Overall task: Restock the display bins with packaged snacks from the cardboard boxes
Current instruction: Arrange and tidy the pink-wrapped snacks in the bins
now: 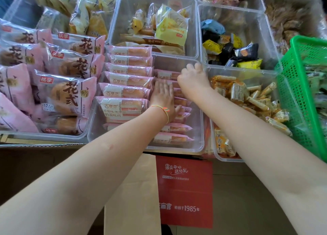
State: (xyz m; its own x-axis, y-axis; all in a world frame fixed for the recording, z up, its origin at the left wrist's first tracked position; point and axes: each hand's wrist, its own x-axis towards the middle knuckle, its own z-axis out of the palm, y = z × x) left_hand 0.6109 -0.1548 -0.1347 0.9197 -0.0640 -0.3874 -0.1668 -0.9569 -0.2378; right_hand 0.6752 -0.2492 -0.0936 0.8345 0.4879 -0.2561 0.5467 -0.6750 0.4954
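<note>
A clear plastic bin (198, 141) at the front middle holds two rows of pink strawberry toast packets (127, 79). My left hand (163, 100) lies flat with straight fingers on the right-hand row of packets (174, 128). My right hand (192, 77) reaches to the far right corner of the same bin, fingers curled at the rim; what they hold, if anything, is hidden. A brown cardboard flap (134, 190) and a red box panel (185, 190) lie below the bin's front edge.
Large pink bread bags (65, 93) fill the bin on the left. Behind stand clear bins of yellow packets (171, 27) and black-and-yellow snacks (235, 52). Orange snack sticks (247, 96) sit to the right, beside a green mesh basket (300, 96).
</note>
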